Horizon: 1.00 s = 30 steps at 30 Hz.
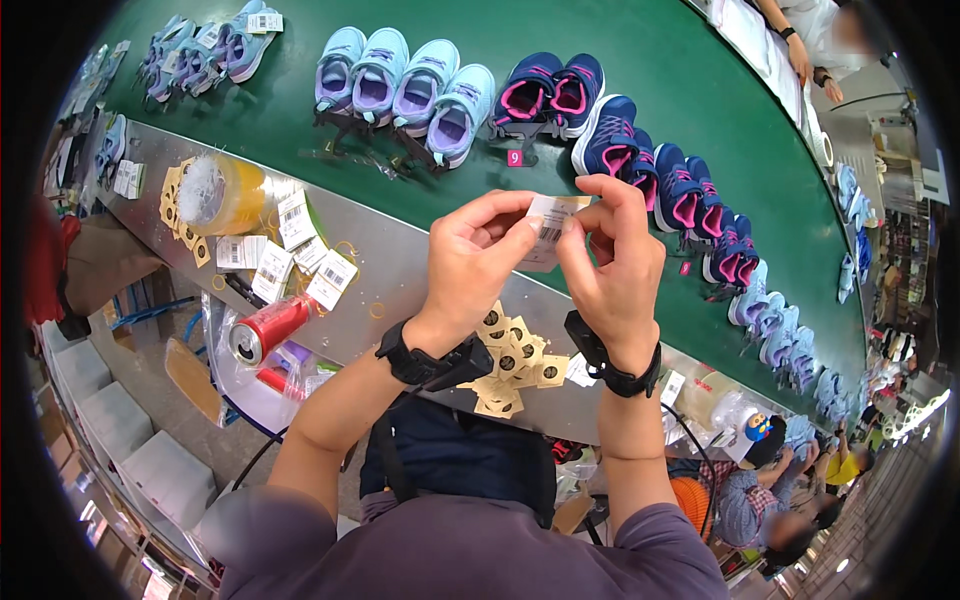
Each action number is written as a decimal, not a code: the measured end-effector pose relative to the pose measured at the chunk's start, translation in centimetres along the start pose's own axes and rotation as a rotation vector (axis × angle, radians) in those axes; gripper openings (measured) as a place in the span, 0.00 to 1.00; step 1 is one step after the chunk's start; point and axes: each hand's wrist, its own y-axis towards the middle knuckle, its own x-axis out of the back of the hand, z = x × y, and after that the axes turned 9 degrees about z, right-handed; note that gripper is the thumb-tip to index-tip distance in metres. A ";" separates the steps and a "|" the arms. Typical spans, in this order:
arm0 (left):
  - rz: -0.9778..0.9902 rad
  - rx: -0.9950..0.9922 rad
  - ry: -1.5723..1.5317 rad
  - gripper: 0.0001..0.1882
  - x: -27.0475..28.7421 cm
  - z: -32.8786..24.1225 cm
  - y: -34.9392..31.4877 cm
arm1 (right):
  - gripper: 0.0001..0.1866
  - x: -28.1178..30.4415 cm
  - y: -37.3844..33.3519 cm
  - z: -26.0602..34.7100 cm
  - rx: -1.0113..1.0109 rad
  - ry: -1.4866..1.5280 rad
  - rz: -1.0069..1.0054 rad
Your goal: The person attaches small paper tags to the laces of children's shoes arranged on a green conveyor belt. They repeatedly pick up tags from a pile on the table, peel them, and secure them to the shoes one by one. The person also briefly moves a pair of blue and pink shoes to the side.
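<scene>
Purple shirt (480,555), cut off below, left hand (472,258) and right hand (617,268) pinch-tight on white tag (545,252), its edges partly hidden

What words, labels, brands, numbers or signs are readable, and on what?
Pale tag, between left hand and right hand: barcode, print too small.
White tags, left: barcodes, print too small.
Pink tag by navy shoes: one white numeral, not copied here.
Tan stickers: dark round marks, too small to read.

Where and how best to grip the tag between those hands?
Probably pinch the tag by its lower edge, coming from the near side: it looks thin and flat, and the left hand and right hand hold it higher, leaving that edge free.
</scene>
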 end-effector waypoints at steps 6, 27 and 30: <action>0.084 -0.113 0.170 0.09 -0.2 -0.1 0.6 | 0.17 0.0 -0.1 -0.7 -0.045 0.187 -0.031; 0.220 -0.384 0.579 0.11 -0.1 -0.5 1.6 | 0.14 0.6 -0.7 -0.7 -0.080 0.344 -0.057; 0.301 -0.539 0.799 0.14 0.8 -1.5 2.4 | 0.13 0.9 -0.1 -0.2 -0.134 0.255 0.016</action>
